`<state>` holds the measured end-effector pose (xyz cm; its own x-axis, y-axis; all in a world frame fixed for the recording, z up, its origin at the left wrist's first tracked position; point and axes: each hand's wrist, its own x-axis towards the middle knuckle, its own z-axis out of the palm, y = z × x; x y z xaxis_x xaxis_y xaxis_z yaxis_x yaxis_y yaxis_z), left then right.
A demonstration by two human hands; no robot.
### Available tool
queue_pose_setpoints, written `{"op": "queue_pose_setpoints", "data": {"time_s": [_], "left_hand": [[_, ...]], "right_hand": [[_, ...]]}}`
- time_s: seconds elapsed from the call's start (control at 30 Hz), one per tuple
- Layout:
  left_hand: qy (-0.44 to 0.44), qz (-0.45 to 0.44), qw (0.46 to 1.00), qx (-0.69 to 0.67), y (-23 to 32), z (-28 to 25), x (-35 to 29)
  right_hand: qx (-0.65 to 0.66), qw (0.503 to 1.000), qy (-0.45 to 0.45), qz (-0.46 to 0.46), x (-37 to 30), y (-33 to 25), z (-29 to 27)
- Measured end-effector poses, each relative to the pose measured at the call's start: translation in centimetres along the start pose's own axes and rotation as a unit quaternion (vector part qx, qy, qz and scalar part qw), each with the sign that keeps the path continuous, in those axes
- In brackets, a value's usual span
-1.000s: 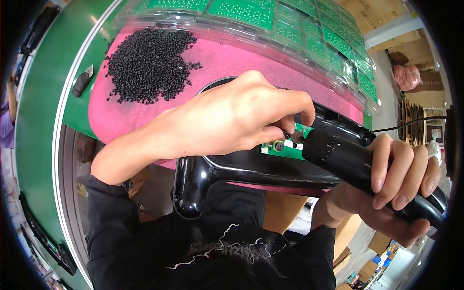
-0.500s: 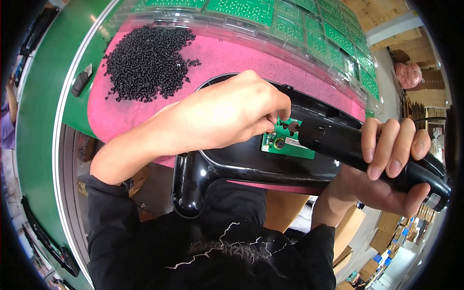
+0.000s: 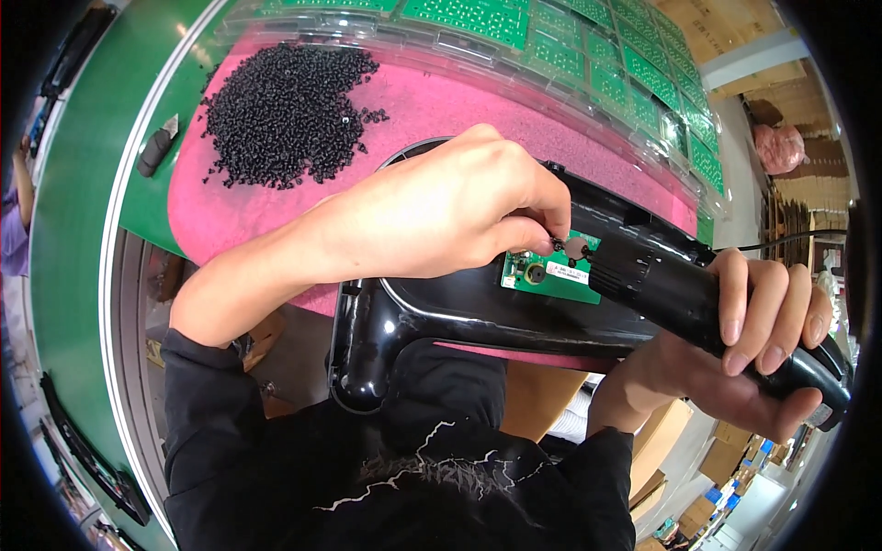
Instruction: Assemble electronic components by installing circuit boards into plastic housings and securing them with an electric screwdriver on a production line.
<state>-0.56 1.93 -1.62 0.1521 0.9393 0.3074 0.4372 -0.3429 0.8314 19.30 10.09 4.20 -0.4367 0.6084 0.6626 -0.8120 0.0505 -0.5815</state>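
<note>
My right hand (image 3: 767, 340) is wrapped round a black electric screwdriver (image 3: 657, 283), which points left. Near its tip sits a round greyish piece (image 3: 577, 248) with small black screws clinging about it. With thumb and forefinger pressed together, my left hand (image 3: 473, 197) pinches a small black screw (image 3: 557, 244) right at the driver's tip. Below both hands a green circuit board (image 3: 551, 282) with a round buzzer-like part lies in a glossy black plastic housing (image 3: 478, 308). The driver's front end and my left fingers hide part of the board.
A heap of black screws (image 3: 285, 115) lies on the pink mat (image 3: 413, 101) at the far left. Clear trays of green circuit boards (image 3: 469, 20) line the back. A small dark grey object (image 3: 154, 151) rests on the green table (image 3: 152, 220). A cable (image 3: 790, 237) runs at the right.
The screwdriver and my right hand have shifted right and a little toward me. My left fingers have moved right to the driver's tip, where a black screw now shows between them.
</note>
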Motion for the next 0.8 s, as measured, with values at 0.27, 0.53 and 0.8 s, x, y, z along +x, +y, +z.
{"op": "queue_pose_setpoints", "data": {"time_s": [0.27,0.53,0.8], "left_hand": [[-0.035,-0.022,0.998,-0.043,0.4,-0.3,0.2],[-0.061,-0.094,0.993,-0.022,0.3,-0.2,0.0],[0.008,0.004,0.993,0.118,-0.3,-0.3,-0.4]], "right_hand": [[0.028,0.998,0.041,-0.025,-0.2,-0.5,0.1],[0.006,1.000,0.017,0.008,-0.3,-0.2,-0.4],[-0.105,0.993,-0.038,0.032,-0.4,2.4,-1.2]]}}
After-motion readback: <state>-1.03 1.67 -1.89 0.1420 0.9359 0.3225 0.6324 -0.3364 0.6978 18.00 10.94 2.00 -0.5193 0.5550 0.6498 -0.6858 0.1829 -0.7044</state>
